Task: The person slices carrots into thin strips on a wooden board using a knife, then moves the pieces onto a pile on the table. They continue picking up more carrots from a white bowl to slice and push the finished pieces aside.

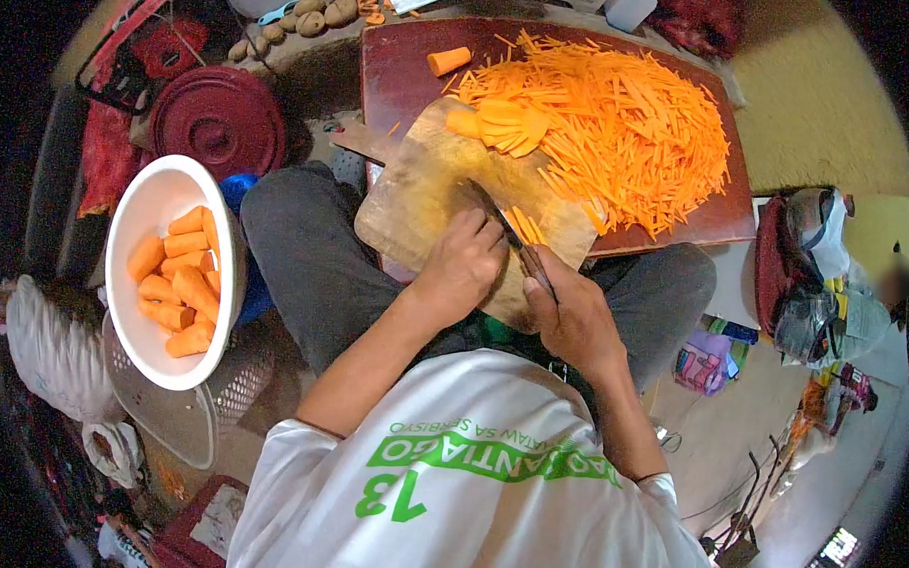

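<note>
My right hand (576,313) is closed round the handle of a knife (511,231), whose blade points up and left over a wooden cutting board (417,198). Beside the blade, my left hand (462,264) has its fingers curled on the board; what they hold, if anything, is hidden. A few carrot strips (524,226) lie just right of the blade. Overlapping carrot slices (510,126) rest at the board's upper edge. Behind them a large heap of carrot strips (630,130) spreads over the dark red table (402,57).
A white basin (122,272) at the left holds several peeled carrots (190,265). One carrot piece (448,61) lies on the table's far part. A round red lid (218,123) is beyond the basin. Plastic bags (820,277) stand at the right.
</note>
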### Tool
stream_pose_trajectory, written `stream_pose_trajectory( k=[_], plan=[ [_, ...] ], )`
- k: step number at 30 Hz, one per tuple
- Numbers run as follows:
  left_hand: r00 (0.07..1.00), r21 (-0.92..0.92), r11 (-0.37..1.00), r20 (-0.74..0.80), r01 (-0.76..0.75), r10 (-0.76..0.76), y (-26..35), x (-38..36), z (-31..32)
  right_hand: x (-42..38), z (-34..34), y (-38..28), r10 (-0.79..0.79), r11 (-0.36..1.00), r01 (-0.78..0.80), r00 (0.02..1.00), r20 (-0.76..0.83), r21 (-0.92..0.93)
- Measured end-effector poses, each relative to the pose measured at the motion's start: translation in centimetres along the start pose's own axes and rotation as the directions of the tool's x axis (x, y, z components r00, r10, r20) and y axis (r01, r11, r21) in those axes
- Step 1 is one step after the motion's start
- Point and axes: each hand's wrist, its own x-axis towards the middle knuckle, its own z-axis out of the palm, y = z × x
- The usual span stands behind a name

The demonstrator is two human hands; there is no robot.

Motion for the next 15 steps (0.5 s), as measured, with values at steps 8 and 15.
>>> stream_pose_trajectory(
  k=[8, 15],
  plan=[
    [0.998, 0.072, 0.997, -0.058, -0.010, 0.014, -0.1, -0.1, 0.3, 1.6, 0.0, -0.1, 0.039, 0.999, -0.039, 0.999, 0.037, -0.011],
    [0.997, 0.031, 0.997, -0.011, 0.071, -0.071, -0.2, 0.0, -1.0, 0.5, -1.8, 0.5, 0.145, 0.972, -0.134, 0.988, -0.044, 0.191]
  ],
)
